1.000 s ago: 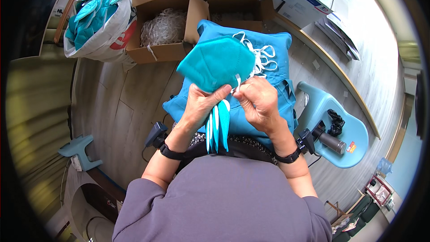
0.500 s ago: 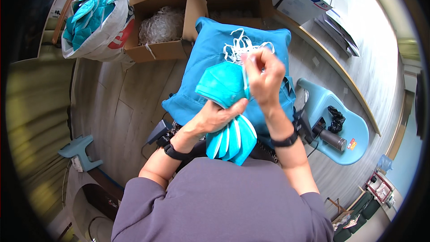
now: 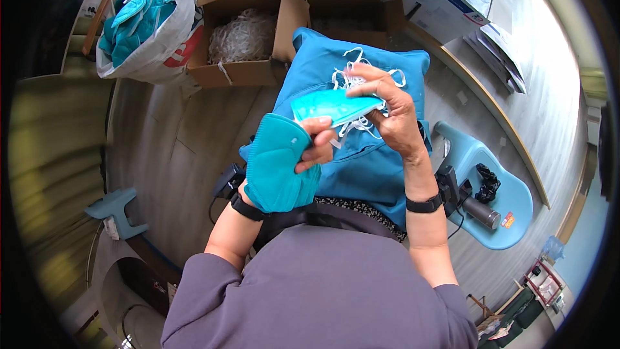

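Stacked teal face masks point(image 3: 274, 165) hang over my left hand point(image 3: 316, 144), covering most of it. Its thumb and a finger also pinch the near edge of a single teal face mask point(image 3: 329, 103). My right hand point(image 3: 399, 119) grips that mask's right end, thumb beneath and fingers above. The mask is held roughly flat over a blue cloth-covered cushion point(image 3: 313, 58) on my lap. White ear-loop cords point(image 3: 354, 58) lie loosely on the cushion behind and beneath the mask.
A white bag point(image 3: 145, 68) full of teal masks stands far left. Beside it, an open cardboard box point(image 3: 248, 74) holds white cords. At the right, a blue plastic stool point(image 3: 510, 187) carries a dark bottle point(image 3: 481, 212) and a black strap. A white carton point(image 3: 445, 10) stands behind.
My left hand has turned, swinging the mask stack up to the left. The single mask has tilted flatter, and my right hand has moved from a cord pinch to its right end.
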Tool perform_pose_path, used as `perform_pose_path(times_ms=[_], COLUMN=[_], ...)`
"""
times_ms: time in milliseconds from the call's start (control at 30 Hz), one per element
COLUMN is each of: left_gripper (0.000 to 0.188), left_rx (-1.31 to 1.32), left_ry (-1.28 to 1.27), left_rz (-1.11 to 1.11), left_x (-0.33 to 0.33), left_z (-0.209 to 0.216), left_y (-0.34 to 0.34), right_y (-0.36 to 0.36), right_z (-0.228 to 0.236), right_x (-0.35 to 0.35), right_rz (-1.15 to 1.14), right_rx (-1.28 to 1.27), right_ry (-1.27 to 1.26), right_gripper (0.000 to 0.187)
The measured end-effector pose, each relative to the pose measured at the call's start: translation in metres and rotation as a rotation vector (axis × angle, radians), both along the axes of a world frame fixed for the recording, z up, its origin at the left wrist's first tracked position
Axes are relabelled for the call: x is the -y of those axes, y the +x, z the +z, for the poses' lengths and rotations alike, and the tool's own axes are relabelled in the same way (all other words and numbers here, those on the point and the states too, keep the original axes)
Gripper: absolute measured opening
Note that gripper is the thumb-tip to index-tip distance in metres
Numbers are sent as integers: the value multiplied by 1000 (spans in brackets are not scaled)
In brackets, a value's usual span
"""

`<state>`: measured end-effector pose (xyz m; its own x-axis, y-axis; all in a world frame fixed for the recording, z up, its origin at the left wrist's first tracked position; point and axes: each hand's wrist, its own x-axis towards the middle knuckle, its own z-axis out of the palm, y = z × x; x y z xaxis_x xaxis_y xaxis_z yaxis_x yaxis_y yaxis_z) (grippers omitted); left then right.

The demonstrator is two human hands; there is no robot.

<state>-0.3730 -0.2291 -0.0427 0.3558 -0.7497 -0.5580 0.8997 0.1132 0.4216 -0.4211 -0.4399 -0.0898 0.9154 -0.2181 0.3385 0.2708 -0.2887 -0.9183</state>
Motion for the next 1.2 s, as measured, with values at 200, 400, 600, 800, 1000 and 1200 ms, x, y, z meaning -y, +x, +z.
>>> perform_pose_path(times_ms=[200,400,600,800,1000,1200], left_gripper=[58,24,31,30,35,37], left_rx=[600,887,1202,1386,1312,1229], left_ry=[399,311,458,467,401,502], left_rz=[-197,-225,-207,-254,-172,89], left_x=[-20,-11,-3,0,-15,-30], left_z=[-32,-21,-26,-26,-4,-26], left_y=[17,17,14,6,2,9], right_y=[-10,-6,-2,-10,-11,-13], right_z=[2,4,10,13,-49,-8], right_x=[21,20,-4,-20,24,4], right_rz=[-44,212,-304,28,-312,-207], right_rx=[-224,-339,-71,-141,-59,-17], right_ry=[234,44,-58,-229,-704,-288], right_gripper=[11,20,22,15,10,3])
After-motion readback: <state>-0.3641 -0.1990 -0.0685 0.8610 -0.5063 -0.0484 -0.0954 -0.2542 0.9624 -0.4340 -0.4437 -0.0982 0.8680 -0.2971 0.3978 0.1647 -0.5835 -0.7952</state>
